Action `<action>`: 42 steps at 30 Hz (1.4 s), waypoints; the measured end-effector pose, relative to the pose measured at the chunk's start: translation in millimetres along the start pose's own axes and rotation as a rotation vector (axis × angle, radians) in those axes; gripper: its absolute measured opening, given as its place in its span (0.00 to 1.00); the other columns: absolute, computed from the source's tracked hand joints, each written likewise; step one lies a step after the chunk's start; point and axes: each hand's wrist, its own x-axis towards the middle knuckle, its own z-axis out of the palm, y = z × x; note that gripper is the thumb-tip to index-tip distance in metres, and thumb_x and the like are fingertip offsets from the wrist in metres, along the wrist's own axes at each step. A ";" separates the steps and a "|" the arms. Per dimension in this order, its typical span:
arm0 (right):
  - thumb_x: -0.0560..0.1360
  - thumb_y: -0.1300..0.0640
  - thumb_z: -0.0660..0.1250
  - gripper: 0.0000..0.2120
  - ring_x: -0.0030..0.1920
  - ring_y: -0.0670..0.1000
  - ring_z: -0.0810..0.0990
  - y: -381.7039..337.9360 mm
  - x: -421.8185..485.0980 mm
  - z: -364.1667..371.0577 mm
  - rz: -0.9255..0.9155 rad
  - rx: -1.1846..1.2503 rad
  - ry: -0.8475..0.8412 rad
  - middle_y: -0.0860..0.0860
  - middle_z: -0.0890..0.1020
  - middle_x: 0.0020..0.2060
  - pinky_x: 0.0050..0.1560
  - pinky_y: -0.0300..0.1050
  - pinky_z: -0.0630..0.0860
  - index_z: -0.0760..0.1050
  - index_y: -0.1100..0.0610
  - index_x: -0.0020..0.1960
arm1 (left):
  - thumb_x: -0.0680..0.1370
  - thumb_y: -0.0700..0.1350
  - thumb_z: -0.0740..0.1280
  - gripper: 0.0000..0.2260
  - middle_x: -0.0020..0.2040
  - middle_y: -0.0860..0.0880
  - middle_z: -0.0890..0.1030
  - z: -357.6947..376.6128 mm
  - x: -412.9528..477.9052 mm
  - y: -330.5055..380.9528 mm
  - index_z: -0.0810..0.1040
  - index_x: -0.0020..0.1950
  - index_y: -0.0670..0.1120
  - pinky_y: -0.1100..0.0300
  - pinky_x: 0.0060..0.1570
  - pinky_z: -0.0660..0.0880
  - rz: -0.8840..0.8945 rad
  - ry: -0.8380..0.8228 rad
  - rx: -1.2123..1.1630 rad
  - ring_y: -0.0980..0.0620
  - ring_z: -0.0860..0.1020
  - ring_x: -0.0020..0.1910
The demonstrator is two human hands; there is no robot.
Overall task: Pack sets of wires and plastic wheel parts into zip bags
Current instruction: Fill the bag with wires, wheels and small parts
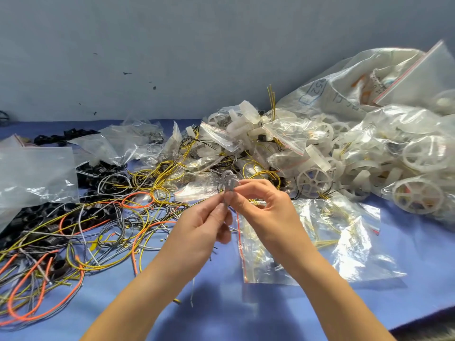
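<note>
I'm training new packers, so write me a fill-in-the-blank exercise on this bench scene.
1. The left hand and right hand together pinch a small bundle of ____ wire.
2. The table is ____ in colour.
3. The white wheels lie to the ____ of the hands.
4. The zip bag under the right hand has a ____ seal strip.
Missing words: grey, blue, right, red.

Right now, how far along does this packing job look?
Roughly midway, at a guess. Done: a heap of filled zip bags with white wheels lies at the right. In hand: the left hand and right hand pinch a small grey wire coil near a flat zip bag holding yellow wires. Left: a big tangle of loose wires on the table.
</note>
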 end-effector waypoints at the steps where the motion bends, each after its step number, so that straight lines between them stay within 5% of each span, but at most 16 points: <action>1: 0.73 0.47 0.72 0.07 0.54 0.44 0.79 3.1 -0.9 -2.6 -0.030 -0.106 -0.002 0.42 0.80 0.50 0.56 0.41 0.74 0.84 0.50 0.45 | 0.82 0.39 0.59 0.10 0.34 0.54 0.74 -4.0 1.2 -1.8 0.80 0.53 0.48 0.64 0.37 0.72 0.031 0.044 0.124 0.55 0.72 0.31; 4: 0.79 0.57 0.67 0.08 0.58 0.49 0.75 13.3 -1.0 -19.4 -0.165 -0.548 -0.057 0.46 0.78 0.57 0.60 0.45 0.70 0.82 0.48 0.54 | 0.82 0.37 0.60 0.11 0.32 0.53 0.75 -23.2 4.3 -6.6 0.81 0.50 0.48 0.61 0.36 0.71 0.006 0.100 0.381 0.55 0.71 0.29; 7: 0.75 0.72 0.60 0.26 0.64 0.52 0.69 20.2 -0.8 -33.9 -0.158 -0.809 -0.231 0.48 0.72 0.67 0.64 0.47 0.67 0.80 0.43 0.58 | 0.81 0.38 0.61 0.10 0.31 0.52 0.78 -37.8 3.2 -11.7 0.81 0.46 0.44 0.61 0.35 0.69 -0.158 -0.052 0.572 0.55 0.72 0.28; 13: 0.76 0.61 0.66 0.11 0.66 0.53 0.70 28.6 -3.1 -35.7 -0.248 -0.906 -0.267 0.47 0.71 0.69 0.64 0.55 0.70 0.78 0.45 0.50 | 0.81 0.41 0.63 0.09 0.36 0.50 0.82 -24.6 -2.9 -6.9 0.82 0.46 0.42 0.64 0.27 0.71 -0.255 -0.201 0.562 0.56 0.73 0.26; 17: 0.73 0.67 0.65 0.24 0.68 0.54 0.69 37.3 -0.9 -36.1 -0.286 -0.978 -0.270 0.48 0.70 0.71 0.65 0.54 0.70 0.77 0.42 0.60 | 0.81 0.40 0.63 0.09 0.33 0.51 0.80 -16.9 -0.1 -2.0 0.81 0.49 0.38 0.60 0.26 0.72 -0.339 -0.160 0.473 0.52 0.73 0.27; 20: 0.74 0.67 0.64 0.25 0.72 0.54 0.64 40.9 -1.6 -34.3 -0.260 -1.061 -0.349 0.48 0.65 0.74 0.68 0.53 0.65 0.76 0.40 0.60 | 0.82 0.38 0.61 0.08 0.33 0.49 0.78 -12.8 0.6 1.6 0.80 0.49 0.37 0.62 0.24 0.72 -0.430 -0.175 0.343 0.54 0.73 0.26; 25: 0.72 0.67 0.65 0.31 0.74 0.50 0.58 44.2 1.7 -33.5 -0.295 -1.035 -0.396 0.46 0.60 0.76 0.70 0.50 0.60 0.73 0.35 0.64 | 0.81 0.39 0.62 0.08 0.37 0.46 0.78 -16.3 -0.9 5.8 0.79 0.44 0.40 0.61 0.27 0.72 -0.485 -0.294 0.107 0.53 0.72 0.28; 28: 0.72 0.64 0.68 0.20 0.74 0.52 0.60 43.1 1.7 -34.4 -0.300 -0.989 -0.411 0.47 0.63 0.75 0.69 0.52 0.63 0.77 0.41 0.55 | 0.80 0.40 0.64 0.07 0.38 0.46 0.78 -21.2 -2.4 6.2 0.80 0.45 0.40 0.61 0.28 0.73 -0.508 -0.373 0.005 0.53 0.72 0.29; 31: 0.75 0.59 0.69 0.07 0.71 0.54 0.66 42.2 1.5 -39.8 -0.309 -0.927 -0.339 0.49 0.70 0.70 0.65 0.54 0.68 0.78 0.48 0.48 | 0.80 0.41 0.64 0.08 0.39 0.45 0.79 -30.7 -1.5 6.2 0.79 0.49 0.36 0.60 0.28 0.74 -0.506 -0.337 0.085 0.53 0.73 0.29; 36: 0.75 0.61 0.69 0.07 0.65 0.53 0.71 40.1 1.4 -42.5 -0.302 -0.728 -0.231 0.49 0.74 0.65 0.61 0.48 0.69 0.77 0.50 0.42 | 0.81 0.38 0.63 0.08 0.37 0.45 0.79 -29.9 1.0 7.7 0.80 0.45 0.40 0.62 0.24 0.73 -0.484 -0.139 0.182 0.53 0.72 0.26; 42: 0.72 0.67 0.67 0.09 0.64 0.53 0.73 29.7 0.1 -34.3 -0.305 -0.564 -0.176 0.50 0.76 0.62 0.63 0.51 0.69 0.78 0.53 0.41 | 0.81 0.39 0.63 0.09 0.36 0.50 0.81 2.4 3.1 3.7 0.82 0.48 0.38 0.64 0.22 0.68 -0.437 -0.321 0.225 0.56 0.70 0.24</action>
